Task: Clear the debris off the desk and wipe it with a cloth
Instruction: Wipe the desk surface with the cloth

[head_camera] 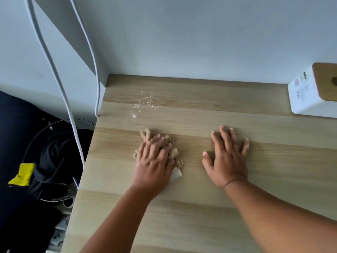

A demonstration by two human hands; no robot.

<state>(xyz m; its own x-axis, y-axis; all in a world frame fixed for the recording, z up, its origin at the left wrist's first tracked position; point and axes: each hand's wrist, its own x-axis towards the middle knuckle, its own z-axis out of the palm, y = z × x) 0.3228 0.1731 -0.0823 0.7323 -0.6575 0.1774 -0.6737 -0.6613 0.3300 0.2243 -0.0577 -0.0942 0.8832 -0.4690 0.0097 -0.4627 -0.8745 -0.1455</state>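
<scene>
A light wooden desk [209, 207] fills the view. My left hand [153, 161] lies on top of a crumpled beige cloth [176, 157] and presses it against the desk near the left edge; its fingers bend over the cloth. My right hand [228, 157] rests flat on the bare wood to the right, fingers spread. A patch of white specks or droplets [144, 105] lies on the desk just beyond the cloth, toward the back left corner.
A white box with a wooden lid [310, 95] stands at the back right against the wall. White cables [60, 79] hang down past the desk's left edge. Below on the left sits a bin with a black liner [52, 161] and a yellow tag [22, 174].
</scene>
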